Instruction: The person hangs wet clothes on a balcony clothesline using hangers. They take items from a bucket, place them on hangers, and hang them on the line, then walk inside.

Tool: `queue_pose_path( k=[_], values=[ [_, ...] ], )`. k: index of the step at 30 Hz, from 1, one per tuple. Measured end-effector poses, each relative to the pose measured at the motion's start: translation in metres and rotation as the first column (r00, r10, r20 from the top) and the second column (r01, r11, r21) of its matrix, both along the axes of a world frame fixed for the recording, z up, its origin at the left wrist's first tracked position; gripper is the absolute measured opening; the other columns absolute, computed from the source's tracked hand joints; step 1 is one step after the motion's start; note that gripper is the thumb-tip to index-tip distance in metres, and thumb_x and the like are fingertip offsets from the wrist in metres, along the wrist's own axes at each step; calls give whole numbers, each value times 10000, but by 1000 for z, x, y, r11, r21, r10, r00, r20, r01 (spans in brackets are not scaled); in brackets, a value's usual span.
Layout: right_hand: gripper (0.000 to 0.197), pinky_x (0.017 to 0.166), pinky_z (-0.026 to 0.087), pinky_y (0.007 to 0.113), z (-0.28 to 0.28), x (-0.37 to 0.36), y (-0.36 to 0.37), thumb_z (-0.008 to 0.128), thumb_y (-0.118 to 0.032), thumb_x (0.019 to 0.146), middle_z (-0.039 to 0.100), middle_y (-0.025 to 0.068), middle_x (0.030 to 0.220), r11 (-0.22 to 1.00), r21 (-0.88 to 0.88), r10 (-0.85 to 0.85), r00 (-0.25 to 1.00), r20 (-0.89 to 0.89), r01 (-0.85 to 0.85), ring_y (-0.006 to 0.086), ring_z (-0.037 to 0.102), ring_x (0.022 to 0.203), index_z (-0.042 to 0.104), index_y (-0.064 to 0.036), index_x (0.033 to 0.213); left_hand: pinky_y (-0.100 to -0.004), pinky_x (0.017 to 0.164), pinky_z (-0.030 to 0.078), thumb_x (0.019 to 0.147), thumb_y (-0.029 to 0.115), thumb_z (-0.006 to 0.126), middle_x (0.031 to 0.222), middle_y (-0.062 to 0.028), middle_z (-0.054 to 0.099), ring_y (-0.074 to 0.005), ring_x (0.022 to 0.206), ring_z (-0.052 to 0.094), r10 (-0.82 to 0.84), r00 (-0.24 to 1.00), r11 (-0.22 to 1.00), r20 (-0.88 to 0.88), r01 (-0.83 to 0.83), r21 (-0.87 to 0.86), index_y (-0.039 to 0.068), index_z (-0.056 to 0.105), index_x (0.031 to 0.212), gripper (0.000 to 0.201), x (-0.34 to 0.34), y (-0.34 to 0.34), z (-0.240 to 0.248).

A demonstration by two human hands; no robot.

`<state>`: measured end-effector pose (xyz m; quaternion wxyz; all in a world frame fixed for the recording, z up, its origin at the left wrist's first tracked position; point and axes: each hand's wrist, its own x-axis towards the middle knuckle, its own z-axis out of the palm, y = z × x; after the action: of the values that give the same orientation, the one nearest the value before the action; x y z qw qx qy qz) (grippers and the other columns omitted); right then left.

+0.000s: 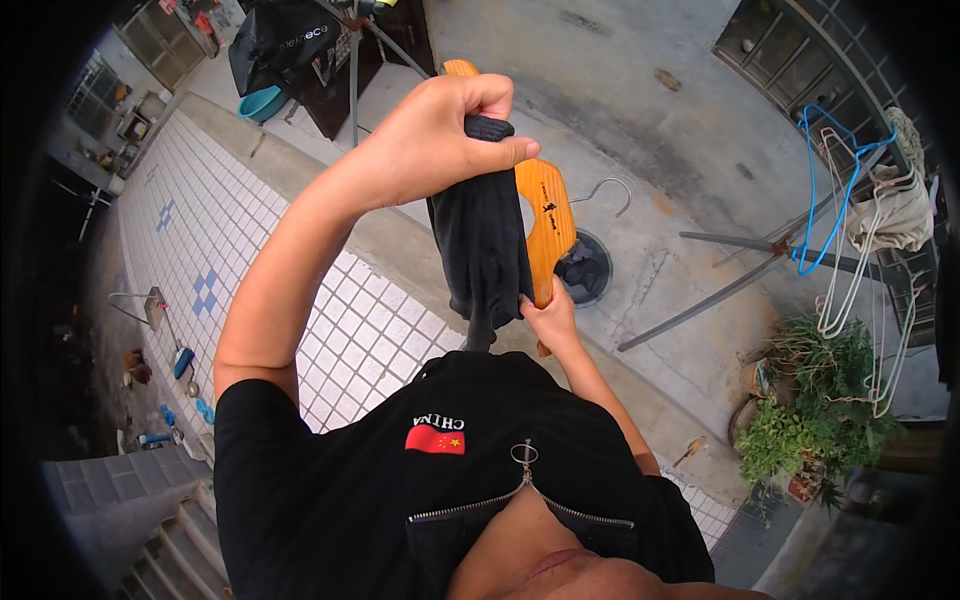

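Up high in front of my chest, my left hand [425, 140] is closed on the upper edge of a black garment [478, 245], thumb over the bunched cloth. The garment hangs folded between my two hands; its kind is unclear. An orange wooden clothes hanger [543, 215] lies along its right side, with the metal hook sticking out to the right. One end of the hanger shows beyond my left hand. Lower down, my right hand [552, 318] pinches the hanger's near end beside the garment's edge. Its other fingers are partly hidden.
Below the hanger stands a round bucket [598, 285] with dark cloth inside. A metal rack [700, 300] on the right carries blue hangers [858, 150] and white ones, above potted plants [815, 400]. A teal basin [262, 103] and a black-covered object [280, 50] are at upper left.
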<state>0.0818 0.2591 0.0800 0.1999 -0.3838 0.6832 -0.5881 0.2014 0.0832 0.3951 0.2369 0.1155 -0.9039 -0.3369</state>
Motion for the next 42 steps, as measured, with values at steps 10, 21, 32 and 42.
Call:
queue_pose_path(
  k=[10, 21, 32, 42],
  values=[
    [234, 391, 373, 252, 58, -63, 29, 603, -8, 798, 489, -2, 628, 967, 147, -243, 928, 283, 209, 86, 447, 423, 510, -34, 1011, -269, 554, 273, 777, 97, 702, 698, 27, 287, -88, 670, 289, 62, 979, 971, 197, -105, 216, 80, 303, 732, 402, 50, -68, -45],
    [189, 467, 376, 223, 173, -72, 95, 595, 36, 776, 515, -18, 708, 930, 339, 73, 974, 213, -144, 56, 448, 494, 550, -30, 946, -418, 699, 471, 722, 92, 625, 735, -158, 569, -318, 812, 620, 621, 768, 780, 156, -588, -213, 2, 563, 886, 196, 69, -105, -155],
    [183, 564, 378, 224, 182, -72, 134, 634, 16, 725, 472, -21, 712, 879, 461, 236, 950, -202, -120, 50, 402, 641, 578, 6, 899, -408, 649, 595, 850, 2, 480, 861, -118, 637, -263, 732, 677, 522, 845, 84, 117, -187, 979, -36, 565, 957, 141, 48, -148, -200],
    [240, 583, 432, 265, 175, -69, 133, 601, 13, 705, 454, 102, 637, 819, 573, 260, 903, -342, -19, 124, 434, 591, 604, 6, 945, -277, 629, 453, 776, 39, 590, 728, -29, 589, -126, 684, 551, 454, 873, 694, 178, -471, 544, 32, 586, 821, 46, 24, -105, -152]
  ],
)
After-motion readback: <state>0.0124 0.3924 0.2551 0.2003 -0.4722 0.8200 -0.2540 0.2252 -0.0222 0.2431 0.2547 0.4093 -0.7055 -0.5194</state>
